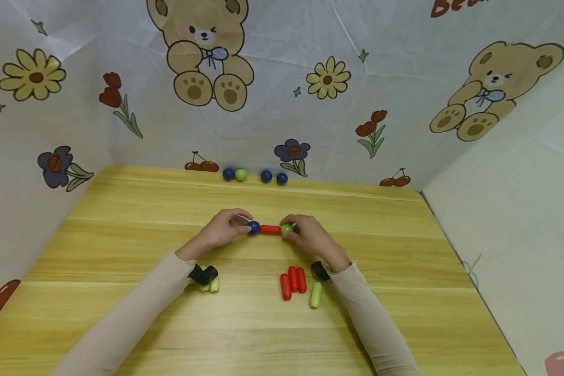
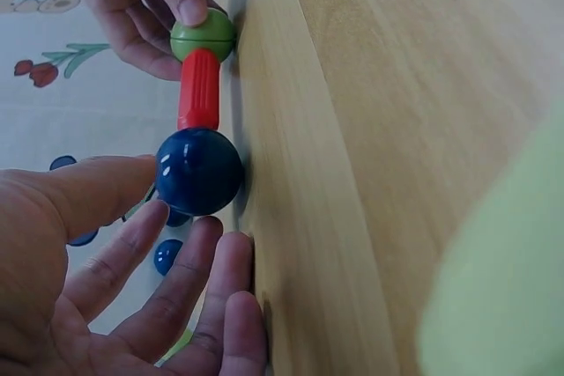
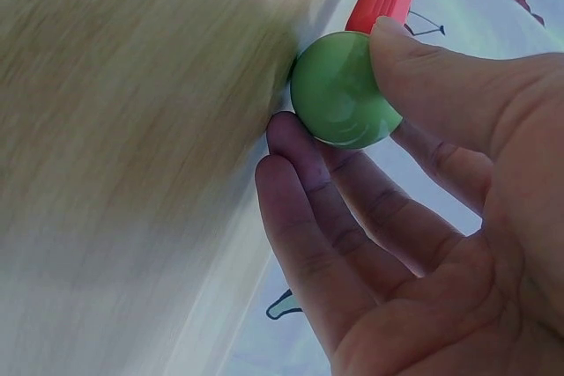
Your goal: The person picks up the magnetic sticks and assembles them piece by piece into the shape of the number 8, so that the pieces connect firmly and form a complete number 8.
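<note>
A red rod (image 1: pixel 270 229) joins a blue ball (image 1: pixel 254 226) at its left end to a green ball (image 1: pixel 286 230) at its right end. The joined piece lies on the wooden table in the middle of the head view. My left hand (image 1: pixel 223 228) holds the blue ball between thumb and fingers; in the left wrist view the thumb touches the ball's side and the other fingers spread below it. On the other end, my right hand (image 1: pixel 309 235) grips the green ball, its thumb (image 3: pixel 423 72) pressed near where the rod meets it.
Along the table's back edge sit loose balls: a blue one (image 1: pixel 228 174), a green one (image 1: pixel 241 175) and two more blue. Three red rods (image 1: pixel 293 279) and a yellow-green rod (image 1: pixel 315 295) lie nearer. More yellow-green rods (image 1: pixel 213 285) are partly hidden by the left wrist's black device (image 1: pixel 204 274).
</note>
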`<state>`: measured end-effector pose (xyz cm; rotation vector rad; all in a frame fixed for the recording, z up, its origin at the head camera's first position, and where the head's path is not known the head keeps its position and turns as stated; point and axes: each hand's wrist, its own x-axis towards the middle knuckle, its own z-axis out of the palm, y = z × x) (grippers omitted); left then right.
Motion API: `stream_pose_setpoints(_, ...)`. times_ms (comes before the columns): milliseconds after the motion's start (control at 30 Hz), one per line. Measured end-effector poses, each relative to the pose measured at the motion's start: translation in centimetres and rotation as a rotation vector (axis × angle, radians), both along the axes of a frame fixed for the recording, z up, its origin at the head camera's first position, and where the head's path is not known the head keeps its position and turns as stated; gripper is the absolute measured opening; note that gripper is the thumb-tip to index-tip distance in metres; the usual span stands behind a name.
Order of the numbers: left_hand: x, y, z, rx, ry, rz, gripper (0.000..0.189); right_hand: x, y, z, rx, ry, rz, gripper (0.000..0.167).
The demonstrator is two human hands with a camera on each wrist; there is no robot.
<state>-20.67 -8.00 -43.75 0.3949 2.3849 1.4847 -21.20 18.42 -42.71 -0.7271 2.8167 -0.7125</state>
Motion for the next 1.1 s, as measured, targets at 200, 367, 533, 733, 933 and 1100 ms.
stream_pose_setpoints(200,1.1,-1.6,0.2,-0.009,0.026,-0.008,0.033,0.1,-0.1,0.0,-0.002,0.000,0.003,0.025)
stream_pose_setpoints(367,2.4,-3.2,0.6,-0.028,0.031,-0.026,0.034,0.2,-0.1,0.0,0.002,-0.001,0.004,0.025)
stream_pose_setpoints(533,4.1,-4.8,0.9,-0.047,0.023,-0.064,0.033,0.2,-0.1,0.1,0.005,-0.004,0.002,0.025)
stream_pose_setpoints(733,6.0,-5.9,0.8,-0.053,0.012,-0.069,0.034,0.2,-0.2,0.1,0.008,-0.008,-0.004,0.025)
stream_pose_setpoints(933,7.7,-6.5,0.9,-0.073,0.043,-0.071,0.038,0.1,-0.1,0.0,0.003,-0.006,-0.008,0.024)
stream_pose_setpoints(1100,8.9,-7.1,0.6,-0.071,0.035,-0.065,0.039,0.1,-0.2,0.0,0.003,-0.009,-0.008,0.024)
